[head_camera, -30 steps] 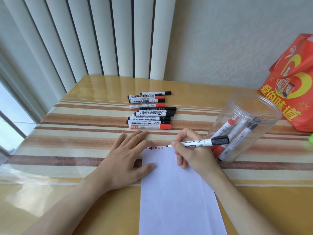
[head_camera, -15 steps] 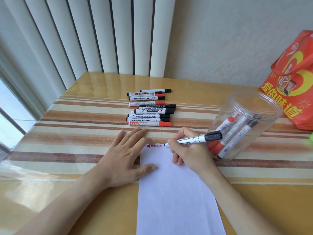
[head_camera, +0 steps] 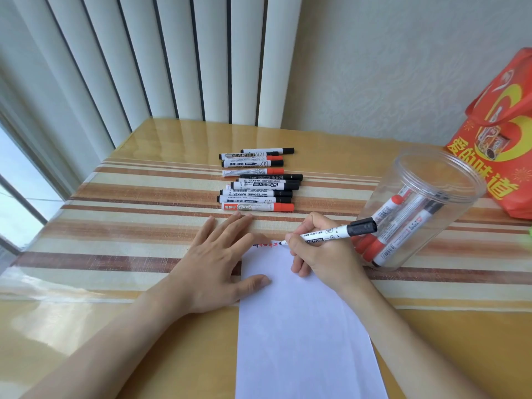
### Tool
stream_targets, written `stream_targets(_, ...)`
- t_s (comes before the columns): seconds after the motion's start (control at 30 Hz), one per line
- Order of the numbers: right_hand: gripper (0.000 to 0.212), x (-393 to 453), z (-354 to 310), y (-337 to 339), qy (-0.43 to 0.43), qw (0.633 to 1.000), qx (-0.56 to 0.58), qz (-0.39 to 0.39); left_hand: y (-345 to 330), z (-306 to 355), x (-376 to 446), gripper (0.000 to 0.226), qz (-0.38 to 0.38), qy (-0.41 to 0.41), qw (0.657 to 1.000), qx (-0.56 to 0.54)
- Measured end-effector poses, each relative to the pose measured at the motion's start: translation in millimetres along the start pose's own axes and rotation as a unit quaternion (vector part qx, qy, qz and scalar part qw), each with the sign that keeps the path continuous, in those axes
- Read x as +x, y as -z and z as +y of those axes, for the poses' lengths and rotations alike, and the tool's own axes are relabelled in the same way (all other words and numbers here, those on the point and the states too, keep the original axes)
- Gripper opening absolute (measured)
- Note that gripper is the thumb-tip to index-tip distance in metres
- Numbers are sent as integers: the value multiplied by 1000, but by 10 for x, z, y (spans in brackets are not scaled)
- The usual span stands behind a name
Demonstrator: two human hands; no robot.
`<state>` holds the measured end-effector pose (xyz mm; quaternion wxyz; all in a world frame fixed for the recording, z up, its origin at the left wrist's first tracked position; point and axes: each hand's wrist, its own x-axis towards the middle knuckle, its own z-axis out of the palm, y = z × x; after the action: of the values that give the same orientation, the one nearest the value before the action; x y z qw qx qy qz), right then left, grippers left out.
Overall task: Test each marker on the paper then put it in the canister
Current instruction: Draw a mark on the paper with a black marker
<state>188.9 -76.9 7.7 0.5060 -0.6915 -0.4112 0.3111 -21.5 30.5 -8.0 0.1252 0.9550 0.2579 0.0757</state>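
A white sheet of paper (head_camera: 302, 326) lies on the table in front of me, with red and black marks (head_camera: 263, 245) along its top edge. My left hand (head_camera: 218, 260) presses flat on the paper's left edge, fingers spread. My right hand (head_camera: 319, 254) grips a black-capped marker (head_camera: 331, 233), its tip touching the paper's top edge, its cap stuck on the rear end. Several red and black markers (head_camera: 257, 181) lie in a row beyond the paper. The clear plastic canister (head_camera: 449, 180) stands open at the right with several markers inside.
A red gift bag (head_camera: 501, 139) stands at the far right behind the canister. Vertical blinds (head_camera: 144, 59) and a wall close the table's far side. A striped cloth under clear film (head_camera: 129, 214) covers the table. A window is at the left.
My right hand has shifted the marker tip slightly along the top edge of the paper. The left hand has stayed flat on the paper.
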Motion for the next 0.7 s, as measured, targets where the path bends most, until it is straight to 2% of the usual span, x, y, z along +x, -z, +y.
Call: stream_targets(0.7,19,-7,-22,-10,-12,1000,-3,11,0,-7,23,69,21,-4,999,-26)
